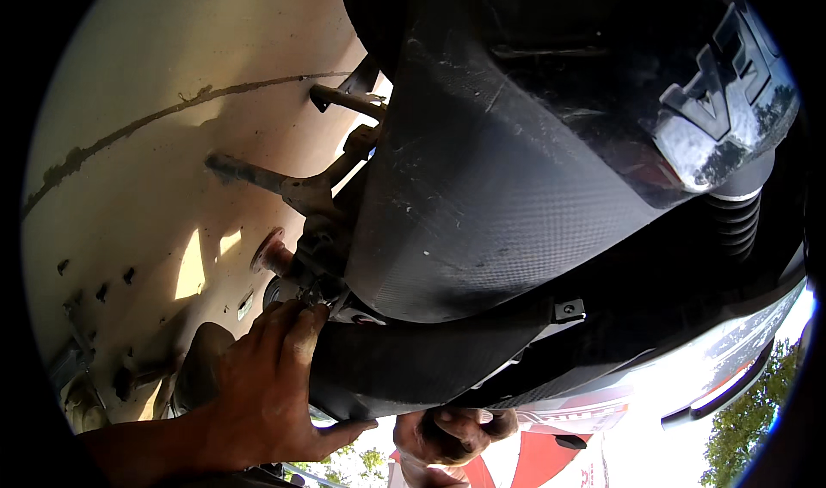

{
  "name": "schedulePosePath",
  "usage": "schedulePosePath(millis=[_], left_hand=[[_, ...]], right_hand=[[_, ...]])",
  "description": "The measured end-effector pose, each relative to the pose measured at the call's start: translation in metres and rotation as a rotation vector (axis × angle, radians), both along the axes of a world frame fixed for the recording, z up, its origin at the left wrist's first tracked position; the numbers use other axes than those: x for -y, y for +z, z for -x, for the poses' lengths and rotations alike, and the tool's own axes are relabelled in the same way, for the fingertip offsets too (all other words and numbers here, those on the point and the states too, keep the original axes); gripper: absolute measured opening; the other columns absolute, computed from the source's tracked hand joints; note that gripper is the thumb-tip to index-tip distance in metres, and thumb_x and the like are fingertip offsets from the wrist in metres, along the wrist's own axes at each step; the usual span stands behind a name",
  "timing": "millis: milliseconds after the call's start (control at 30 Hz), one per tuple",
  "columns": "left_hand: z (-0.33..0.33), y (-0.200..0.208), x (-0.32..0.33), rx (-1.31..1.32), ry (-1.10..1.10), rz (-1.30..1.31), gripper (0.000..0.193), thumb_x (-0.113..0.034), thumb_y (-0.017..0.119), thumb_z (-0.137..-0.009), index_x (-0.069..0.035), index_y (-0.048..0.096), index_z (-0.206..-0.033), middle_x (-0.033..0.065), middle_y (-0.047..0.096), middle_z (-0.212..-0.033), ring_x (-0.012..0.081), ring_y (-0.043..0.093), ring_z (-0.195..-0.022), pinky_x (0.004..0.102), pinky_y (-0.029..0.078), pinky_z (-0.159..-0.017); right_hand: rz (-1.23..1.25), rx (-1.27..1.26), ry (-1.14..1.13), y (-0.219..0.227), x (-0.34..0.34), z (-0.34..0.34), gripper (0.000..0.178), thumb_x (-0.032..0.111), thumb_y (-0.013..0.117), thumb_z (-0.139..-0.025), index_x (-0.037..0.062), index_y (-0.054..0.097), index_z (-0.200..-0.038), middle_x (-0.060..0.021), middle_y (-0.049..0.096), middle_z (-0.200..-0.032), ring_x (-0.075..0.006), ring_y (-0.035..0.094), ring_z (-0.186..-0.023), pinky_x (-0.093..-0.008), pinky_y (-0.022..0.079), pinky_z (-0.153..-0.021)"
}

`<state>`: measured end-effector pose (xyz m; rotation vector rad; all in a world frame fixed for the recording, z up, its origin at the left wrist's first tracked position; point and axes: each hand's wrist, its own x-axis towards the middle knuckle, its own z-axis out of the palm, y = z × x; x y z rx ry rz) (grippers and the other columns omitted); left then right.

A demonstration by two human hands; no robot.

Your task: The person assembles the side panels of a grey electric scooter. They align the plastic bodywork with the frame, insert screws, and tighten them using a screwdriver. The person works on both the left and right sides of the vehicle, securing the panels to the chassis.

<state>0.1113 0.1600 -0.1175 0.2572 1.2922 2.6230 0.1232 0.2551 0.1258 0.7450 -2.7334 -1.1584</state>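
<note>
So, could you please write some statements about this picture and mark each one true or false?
1. The left hand is at the left end of the dark lower panel. True.
2. The right hand is farther left than the left hand. False: the right hand is farther right.
3. Green leaves show at the lower right. True.
4. The ribbed sleeve is bright yellow. False: the ribbed sleeve is black.

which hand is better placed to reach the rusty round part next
Probably the left hand: its fingers are close to the rusty round part, while the right hand is farther off, below the dark lower panel.
</note>
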Motion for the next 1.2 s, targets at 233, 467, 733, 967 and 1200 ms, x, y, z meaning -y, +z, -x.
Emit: schedulePosePath(millis=[233, 467, 733, 967, 1200], left_hand=[[0.007, -0.005, -0.003, 0.023, -0.001, 0.043, 0.115, -0.059, 0.089, -0.070, 0.013, 0.040, -0.145, 0.0407, 0.053, -0.127, 0.0522, 0.062, -0.112, 0.0567, 0.053, -0.076], [0.013, -0.012, -0.002, 0.010, 0.051, 0.017, 0.110, -0.056, 0.089, -0.073, 0.014, 0.041, -0.143, 0.0400, 0.056, -0.122, 0.0552, 0.062, -0.111, 0.0600, 0.057, -0.081], [0.010, -0.001, 0.016, -0.055, 0.015, 0.054, 0.121, -0.055, 0.095, -0.065, 0.013, 0.035, -0.145, 0.0409, 0.054, -0.125, 0.0560, 0.061, -0.114, 0.0591, 0.057, -0.089], [0.011, 0.006, 0.011, -0.017, 0.083, 0.070, 0.112, -0.054, 0.092, -0.066, 0.011, 0.045, -0.143, 0.0370, 0.058, -0.122, 0.0500, 0.064, -0.111, 0.0543, 0.058, -0.090], [0.013, 0.011, 0.004, -0.023, 0.029, 0.061, 0.115, -0.055, 0.092, -0.065, 0.010, 0.043, -0.146, 0.0326, 0.060, -0.127, 0.0481, 0.066, -0.113, 0.0562, 0.057, -0.095]], right_hand=[[-0.097, -0.063, 0.014, 0.042, -0.043, -0.036, 0.014, 0.022, 0.067, -0.087, 0.0131, 0.056, -0.088, 0.0079, 0.059, -0.069, -0.0076, 0.060, -0.092, -0.0400, 0.027, -0.117], [-0.134, -0.033, -0.007, 0.020, -0.016, -0.019, 0.021, 0.012, 0.072, -0.078, 0.0143, 0.055, -0.090, 0.0079, 0.052, -0.056, -0.0116, 0.058, -0.084, -0.0470, 0.028, -0.114], [0.065, 0.067, -0.090, -0.002, 0.005, 0.005, 0.040, 0.008, 0.084, -0.068, 0.0200, 0.062, -0.098, 0.0047, 0.060, -0.074, -0.0139, 0.060, -0.069, -0.0356, 0.043, -0.088], [0.049, 0.185, 0.013, -0.007, 0.006, 0.016, 0.042, 0.002, 0.077, -0.073, 0.0148, 0.052, -0.104, 0.0056, 0.054, -0.067, -0.0207, 0.056, -0.088, -0.0497, 0.034, -0.098], [0.102, 0.115, -0.105, -0.020, 0.037, 0.025, 0.046, -0.008, 0.075, -0.068, 0.0141, 0.052, -0.101, 0.0001, 0.058, -0.080, -0.0275, 0.049, -0.105, -0.0446, 0.037, -0.095]])
